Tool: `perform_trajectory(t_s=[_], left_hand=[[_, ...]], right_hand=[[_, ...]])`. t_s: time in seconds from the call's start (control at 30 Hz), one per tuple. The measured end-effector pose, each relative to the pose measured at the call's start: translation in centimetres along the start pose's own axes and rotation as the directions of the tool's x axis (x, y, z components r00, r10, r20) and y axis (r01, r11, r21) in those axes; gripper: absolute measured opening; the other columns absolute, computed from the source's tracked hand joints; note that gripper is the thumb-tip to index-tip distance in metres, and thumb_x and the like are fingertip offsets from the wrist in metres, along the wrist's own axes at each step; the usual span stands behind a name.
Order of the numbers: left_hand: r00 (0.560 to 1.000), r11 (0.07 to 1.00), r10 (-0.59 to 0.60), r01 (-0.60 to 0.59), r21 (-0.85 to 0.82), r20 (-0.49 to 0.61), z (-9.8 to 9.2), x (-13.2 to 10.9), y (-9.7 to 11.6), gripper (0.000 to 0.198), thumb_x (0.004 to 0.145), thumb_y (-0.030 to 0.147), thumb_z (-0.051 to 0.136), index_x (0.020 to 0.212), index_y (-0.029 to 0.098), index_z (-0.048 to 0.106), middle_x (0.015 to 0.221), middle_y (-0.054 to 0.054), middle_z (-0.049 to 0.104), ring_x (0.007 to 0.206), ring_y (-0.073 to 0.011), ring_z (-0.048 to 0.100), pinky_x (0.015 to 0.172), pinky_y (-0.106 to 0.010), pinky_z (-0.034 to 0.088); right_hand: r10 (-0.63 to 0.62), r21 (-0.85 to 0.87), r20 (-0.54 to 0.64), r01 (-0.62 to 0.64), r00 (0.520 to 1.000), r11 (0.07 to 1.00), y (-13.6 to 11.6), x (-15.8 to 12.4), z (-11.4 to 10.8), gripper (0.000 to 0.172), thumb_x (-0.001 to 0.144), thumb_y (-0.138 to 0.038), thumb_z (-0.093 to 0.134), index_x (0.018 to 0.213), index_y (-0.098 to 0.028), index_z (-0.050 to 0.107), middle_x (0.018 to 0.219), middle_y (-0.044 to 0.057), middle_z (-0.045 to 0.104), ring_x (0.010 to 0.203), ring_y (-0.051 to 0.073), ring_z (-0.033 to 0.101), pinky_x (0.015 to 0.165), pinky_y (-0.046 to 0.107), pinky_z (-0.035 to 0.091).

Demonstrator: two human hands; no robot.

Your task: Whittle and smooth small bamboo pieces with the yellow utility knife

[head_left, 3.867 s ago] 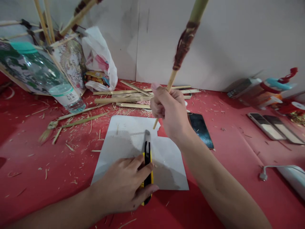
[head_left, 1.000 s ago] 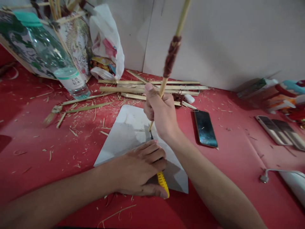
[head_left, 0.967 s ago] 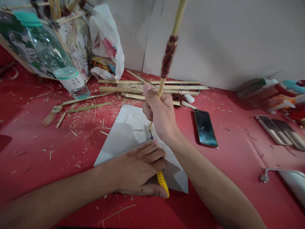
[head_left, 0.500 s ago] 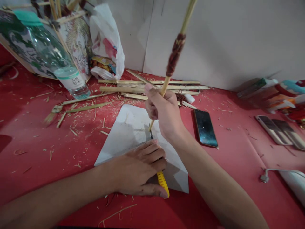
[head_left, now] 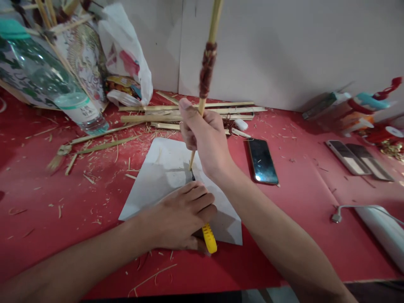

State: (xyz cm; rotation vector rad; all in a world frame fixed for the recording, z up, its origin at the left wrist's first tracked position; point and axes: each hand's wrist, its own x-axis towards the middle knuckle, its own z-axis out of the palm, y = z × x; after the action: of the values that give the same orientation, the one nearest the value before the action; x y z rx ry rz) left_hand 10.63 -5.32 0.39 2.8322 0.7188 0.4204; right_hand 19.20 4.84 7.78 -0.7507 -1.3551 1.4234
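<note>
The right hand (head_left: pixel 205 141) holds one thread-wrapped stick (head_left: pixel 207 69), tip down by the blade of one cutter (head_left: pixel 209 238), above one white sheet (head_left: pixel 151 181). The left hand (head_left: pixel 183 212), closed round the cutter, hides most of it. Nearby: one glossy phone (head_left: pixel 263 161), one clear plastic bottle (head_left: pixel 63 84), one crinkled bag (head_left: pixel 126 50).

Stick (head_left: pixel 207 69) steeper, meeting knife (head_left: pixel 209 238); left hand (head_left: pixel 181 214) forward

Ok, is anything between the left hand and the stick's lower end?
Only the yellow cutter the left hand holds: its dark front end points at the lower tip of the stick, over the white sheet. Nothing else visible stands between; whether they touch, I cannot tell.
</note>
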Motion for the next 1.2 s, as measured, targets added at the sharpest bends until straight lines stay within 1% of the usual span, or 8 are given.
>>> perform_trajectory(t_s=[0.17, 0.3, 0.37, 0.43, 0.6, 0.83, 1.03, 1.2], left_hand=[[1.000, 0.998, 0.026, -0.026, 0.059, 0.004, -0.4, 0.5, 0.1, 0.047, 0.086, 0.062, 0.058, 0.096, 0.017, 0.063, 0.097, -0.008, 0.059, 0.102, -0.0279, 0.053, 0.102, -0.045, 0.038], [0.997, 0.988, 0.073, -0.071, 0.136, -0.008, -1.1, 1.2, -0.1, 0.016, 0.084, 0.035, 0.067, 0.086, 0.019, 0.061, 0.086, -0.005, 0.059, 0.091, -0.0244, 0.055, 0.089, -0.041, 0.042], [0.988, 0.973, 0.134, -0.117, 0.200, -0.075, -1.4, 1.5, 0.0, 0.010, 0.083, 0.021, 0.065, 0.077, 0.020, 0.057, 0.076, -0.002, 0.057, 0.081, -0.0211, 0.056, 0.079, -0.038, 0.043], [0.966, 0.955, 0.187, -0.136, 0.263, -0.180, -1.5, 1.7, 0.4, 0.020, 0.083, 0.013, 0.061, 0.067, 0.020, 0.051, 0.064, 0.000, 0.053, 0.066, -0.0176, 0.053, 0.065, -0.034, 0.040], [0.910, 0.935, 0.239, -0.121, 0.334, -0.338, -1.1, 1.5, 1.2, 0.029, 0.081, 0.012, 0.056, 0.058, 0.021, 0.041, 0.046, 0.004, 0.043, 0.042, -0.0125, 0.041, 0.046, -0.030, 0.027], [0.939, 0.937, 0.213, -0.118, 0.329, -0.270, -0.1, 0.2, 0.3, 0.022, 0.082, 0.013, 0.056, 0.062, 0.021, 0.048, 0.049, 0.003, 0.051, 0.041, -0.0134, 0.049, 0.044, -0.031, 0.035], [0.925, 0.937, 0.245, -0.149, 0.317, -0.291, 0.2, -0.4, 0.0, 0.023, 0.081, 0.011, 0.056, 0.061, 0.021, 0.048, 0.046, 0.004, 0.049, 0.040, -0.0136, 0.050, 0.042, -0.030, 0.036], [0.946, 0.944, 0.227, -0.156, 0.291, -0.232, 0.7, -0.5, -0.3, 0.020, 0.082, 0.013, 0.055, 0.064, 0.020, 0.050, 0.047, 0.003, 0.053, 0.040, -0.0146, 0.051, 0.044, -0.031, 0.038]], right_hand=[[0.044, 0.040, 0.060, -0.046, 0.997, 0.998, -0.5, 0.2, -0.5, 0.058, 0.087, -0.060, 0.066, 0.057, -0.024, 0.032, 0.049, -0.009, 0.028, 0.044, 0.007, 0.025, 0.041, 0.024, 0.026], [0.048, 0.137, 0.066, -0.057, 0.997, 0.989, -2.0, 0.1, -1.3, 0.059, 0.088, -0.058, 0.067, 0.056, -0.024, 0.030, 0.051, -0.009, 0.024, 0.044, 0.007, 0.021, 0.041, 0.026, 0.021], [0.053, 0.209, 0.040, -0.060, 0.998, 0.976, -2.9, 0.0, -1.6, 0.060, 0.091, -0.054, 0.064, 0.056, -0.024, 0.026, 0.051, -0.009, 0.019, 0.044, 0.008, 0.015, 0.041, 0.026, 0.015], [0.093, 0.303, 0.003, -0.090, 0.996, 0.949, -3.5, -0.2, -1.7, 0.059, 0.097, -0.049, 0.057, 0.057, -0.024, 0.022, 0.051, -0.009, 0.013, 0.045, 0.009, 0.010, 0.041, 0.027, 0.012], [0.259, 0.468, -0.108, -0.180, 0.960, 0.865, -2.4, -0.8, -0.7, 0.055, 0.099, -0.049, 0.052, 0.060, -0.024, 0.021, 0.052, -0.010, 0.011, 0.043, 0.009, 0.009, 0.039, 0.026, 0.013], [0.294, 0.492, -0.242, -0.144, 0.925, 0.859, 0.2, -1.3, 0.6, 0.055, 0.096, -0.052, 0.054, 0.061, -0.024, 0.022, 0.052, -0.010, 0.011, 0.043, 0.009, 0.009, 0.040, 0.026, 0.015], [0.353, 0.506, -0.234, -0.197, 0.906, 0.840, 1.1, -1.4, 0.9, 0.053, 0.098, -0.048, 0.052, 0.062, -0.023, 0.022, 0.052, -0.010, 0.011, 0.045, 0.009, 0.008, 0.041, 0.026, 0.012], [0.372, 0.526, -0.239, -0.203, 0.897, 0.826, 1.7, -1.5, 1.1, 0.049, 0.101, -0.041, 0.046, 0.062, -0.023, 0.022, 0.053, -0.010, 0.011, 0.045, 0.009, 0.007, 0.042, 0.026, 0.011]])
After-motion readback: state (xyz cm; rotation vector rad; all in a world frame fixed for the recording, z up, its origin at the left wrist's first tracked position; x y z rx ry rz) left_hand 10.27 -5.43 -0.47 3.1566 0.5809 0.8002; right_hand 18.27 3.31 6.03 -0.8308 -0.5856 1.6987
